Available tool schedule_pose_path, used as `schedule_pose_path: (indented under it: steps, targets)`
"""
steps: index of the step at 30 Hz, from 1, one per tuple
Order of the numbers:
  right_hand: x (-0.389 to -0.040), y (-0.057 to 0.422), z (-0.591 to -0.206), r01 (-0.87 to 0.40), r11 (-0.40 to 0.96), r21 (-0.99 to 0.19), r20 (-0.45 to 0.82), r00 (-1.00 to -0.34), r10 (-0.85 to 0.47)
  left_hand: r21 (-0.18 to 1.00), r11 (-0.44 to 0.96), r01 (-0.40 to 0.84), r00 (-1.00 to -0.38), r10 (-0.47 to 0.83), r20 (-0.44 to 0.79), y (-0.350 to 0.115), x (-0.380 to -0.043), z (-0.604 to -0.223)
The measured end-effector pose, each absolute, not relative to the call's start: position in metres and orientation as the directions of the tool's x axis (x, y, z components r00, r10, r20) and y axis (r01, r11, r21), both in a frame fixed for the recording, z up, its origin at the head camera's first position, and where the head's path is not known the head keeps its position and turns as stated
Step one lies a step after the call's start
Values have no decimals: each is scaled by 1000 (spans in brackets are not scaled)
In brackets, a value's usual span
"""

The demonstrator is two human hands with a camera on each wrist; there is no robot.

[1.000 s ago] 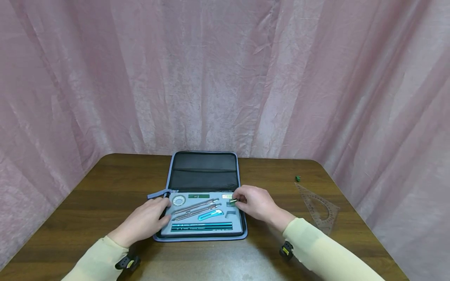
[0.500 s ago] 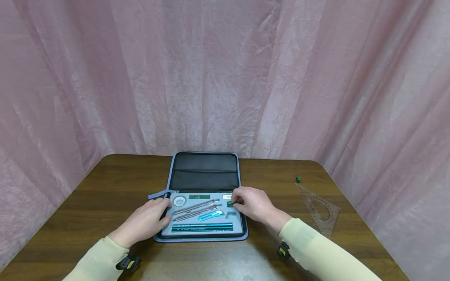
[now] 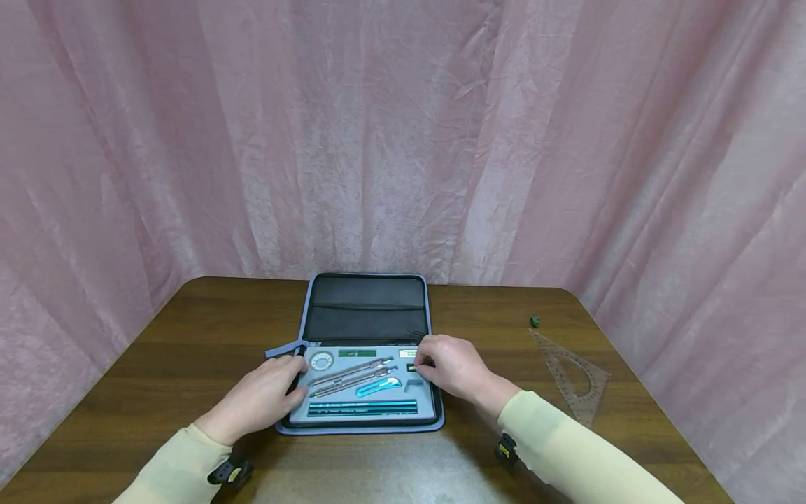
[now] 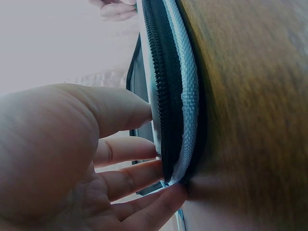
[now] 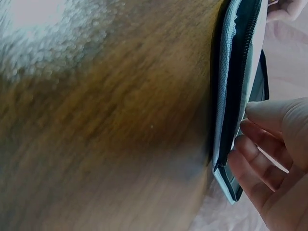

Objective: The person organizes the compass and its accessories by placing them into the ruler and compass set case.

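A zip-up drawing set case (image 3: 434, 424) lies open on the table, its grey tray (image 3: 352, 416) facing up. My left hand (image 3: 267, 393) rests along the tray's left edge; the left wrist view shows thumb and fingertips touching the edge and zipper. At the tray's right side my right hand (image 3: 455, 365) pinches a small dark green block (image 3: 411, 367) in its recess, mostly hidden by the fingers. Around it sit an eraser (image 3: 407, 353), a green flat case (image 3: 357, 353), a round white dial (image 3: 322, 361), metal compasses (image 3: 352, 381), a blue utility knife (image 3: 378, 387) and dark green pencils (image 3: 362, 407).
A clear set square (image 3: 582, 392) lies on the table at the right, with a small green object (image 3: 534, 321) beyond it. The lid (image 3: 369, 308) stands raised at the back. Pink curtains (image 3: 403, 140) hang behind the table. One recess (image 3: 413, 384) shows bare.
The small green block, earlier tilted in my right fingers above the tray, now sits lower in its recess. My right hand moved slightly left and down. The left hand stayed put.
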State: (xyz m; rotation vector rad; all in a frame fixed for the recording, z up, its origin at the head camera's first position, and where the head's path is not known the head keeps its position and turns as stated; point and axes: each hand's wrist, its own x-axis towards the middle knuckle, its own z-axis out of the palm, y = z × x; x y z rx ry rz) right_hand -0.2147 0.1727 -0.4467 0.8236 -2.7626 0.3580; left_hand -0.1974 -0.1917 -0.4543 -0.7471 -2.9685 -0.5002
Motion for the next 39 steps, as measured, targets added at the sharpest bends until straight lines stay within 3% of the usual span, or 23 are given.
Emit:
schedule_pose_path:
  steps: [20, 39]
  targets:
    - [-212, 174, -445, -563, 802, -197, 272, -818, -507, 316, 835, 451, -890, 445, 98, -191, -199, -453]
    - [-220, 209, -445, -456, 863, -217, 272, -877, -395, 311, 832, 459, -887, 450, 106, -192, -198, -454]
